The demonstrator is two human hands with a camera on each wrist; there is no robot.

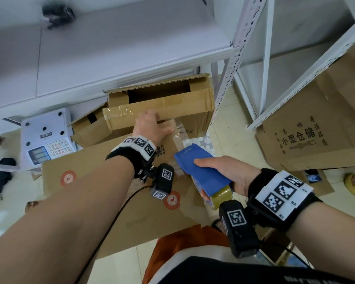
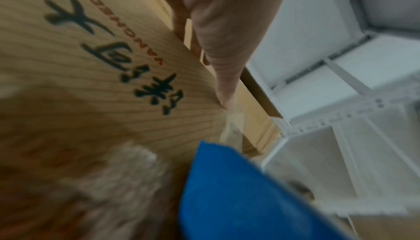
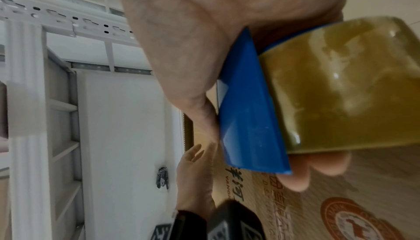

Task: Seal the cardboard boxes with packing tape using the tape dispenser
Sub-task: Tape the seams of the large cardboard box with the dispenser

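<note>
A flat cardboard box [image 1: 103, 181] with red round logos and black print lies in front of me. My left hand [image 1: 150, 128] presses on its far edge with straight fingers, the thumb spread toward a clear tape strip [image 1: 177, 140]. In the left wrist view the thumb [image 2: 218, 55] touches the box [image 2: 68, 64] right where the tape strip [image 2: 234, 127] starts. My right hand [image 1: 223, 173] grips the blue tape dispenser [image 1: 201, 171], which carries a yellowish tape roll [image 1: 221, 196], just above the box's right side. The right wrist view shows the dispenser [image 3: 247, 118] and roll [image 3: 341, 86] close up.
An open cardboard box [image 1: 162, 103] stands just behind the one under my hands, beneath a white metal shelf [image 1: 111, 58]. A white scale [image 1: 47, 136] sits at the left. A large printed box [image 1: 307, 130] and a shelf post [image 1: 230, 68] stand to the right on the tiled floor.
</note>
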